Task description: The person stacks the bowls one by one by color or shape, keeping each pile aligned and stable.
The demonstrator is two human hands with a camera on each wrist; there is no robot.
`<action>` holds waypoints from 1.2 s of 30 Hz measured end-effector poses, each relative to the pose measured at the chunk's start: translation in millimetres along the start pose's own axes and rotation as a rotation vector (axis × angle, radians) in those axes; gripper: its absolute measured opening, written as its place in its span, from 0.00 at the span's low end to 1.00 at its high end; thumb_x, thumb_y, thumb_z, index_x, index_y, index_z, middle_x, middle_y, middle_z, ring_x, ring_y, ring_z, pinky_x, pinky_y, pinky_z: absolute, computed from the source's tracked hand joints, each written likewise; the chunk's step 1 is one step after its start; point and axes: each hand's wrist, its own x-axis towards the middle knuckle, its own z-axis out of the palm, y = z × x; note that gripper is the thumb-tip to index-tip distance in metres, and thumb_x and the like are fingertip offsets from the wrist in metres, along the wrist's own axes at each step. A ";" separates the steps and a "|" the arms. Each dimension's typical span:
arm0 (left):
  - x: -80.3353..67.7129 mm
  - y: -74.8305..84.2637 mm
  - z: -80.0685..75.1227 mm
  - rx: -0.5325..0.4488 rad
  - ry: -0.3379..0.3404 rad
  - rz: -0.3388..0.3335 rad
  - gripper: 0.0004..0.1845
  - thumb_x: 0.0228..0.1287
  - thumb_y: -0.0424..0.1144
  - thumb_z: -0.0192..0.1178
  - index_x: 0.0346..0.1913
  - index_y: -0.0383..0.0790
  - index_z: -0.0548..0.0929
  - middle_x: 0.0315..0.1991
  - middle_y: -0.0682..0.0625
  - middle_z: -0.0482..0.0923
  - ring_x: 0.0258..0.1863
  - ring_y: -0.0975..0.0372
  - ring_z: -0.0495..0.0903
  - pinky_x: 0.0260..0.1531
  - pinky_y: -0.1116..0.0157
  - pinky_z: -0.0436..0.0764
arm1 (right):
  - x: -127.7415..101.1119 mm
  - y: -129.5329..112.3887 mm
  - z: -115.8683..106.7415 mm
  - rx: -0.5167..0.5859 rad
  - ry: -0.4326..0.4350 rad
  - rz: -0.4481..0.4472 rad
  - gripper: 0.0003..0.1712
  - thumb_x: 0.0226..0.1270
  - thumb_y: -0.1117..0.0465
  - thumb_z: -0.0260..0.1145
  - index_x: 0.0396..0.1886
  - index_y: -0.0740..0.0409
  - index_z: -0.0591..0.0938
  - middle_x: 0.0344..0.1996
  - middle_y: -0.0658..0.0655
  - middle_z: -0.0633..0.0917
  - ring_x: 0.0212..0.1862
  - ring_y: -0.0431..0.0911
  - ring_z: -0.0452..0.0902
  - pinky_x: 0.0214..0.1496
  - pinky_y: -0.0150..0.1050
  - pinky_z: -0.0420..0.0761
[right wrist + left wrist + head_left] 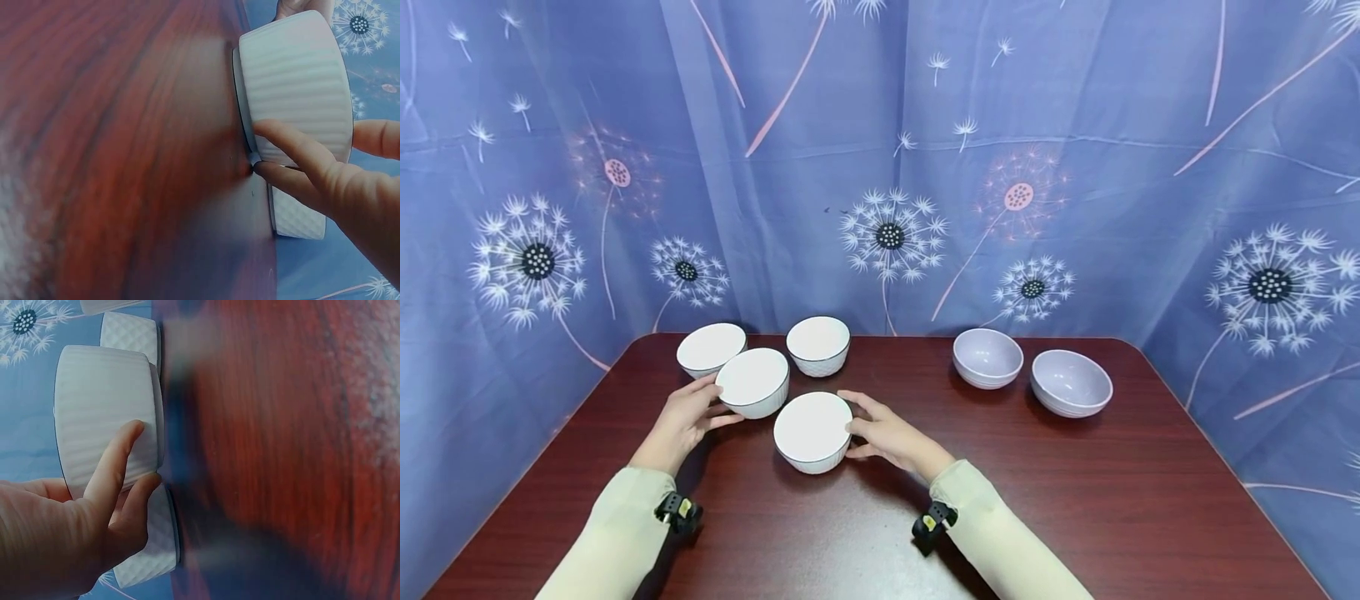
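Note:
Four white bowls with dark rims are grouped at the left middle of a dark red table [1075, 517]. My left hand [696, 412] grips the side of one white bowl [752, 382], thumb on the near wall. In the left wrist view the left hand [125, 469] curls round this ribbed bowl [103, 419]. My right hand [872, 429] holds the front white bowl [812, 432] from its right side. The right wrist view shows the fingers [294, 156] against that ribbed bowl [297, 81] near its base. I cannot tell whether either bowl is lifted off the table.
Two more white bowls stand behind, one at the back left [711, 347] and one at the back middle [818, 344]. Two lavender bowls [987, 357] [1071, 382] sit at the right rear. A blue dandelion curtain [880, 167] surrounds the table.

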 end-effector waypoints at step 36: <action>-17.4 25.2 14.1 -0.003 -0.158 0.064 0.28 0.63 0.26 0.41 0.67 0.33 0.50 0.59 0.35 0.53 0.33 0.57 0.80 0.43 0.49 0.74 | -5.8 -1.2 -3.3 0.039 -0.022 -0.001 0.33 0.63 0.69 0.53 0.67 0.56 0.54 0.55 0.65 0.65 0.48 0.52 0.70 0.50 0.55 0.72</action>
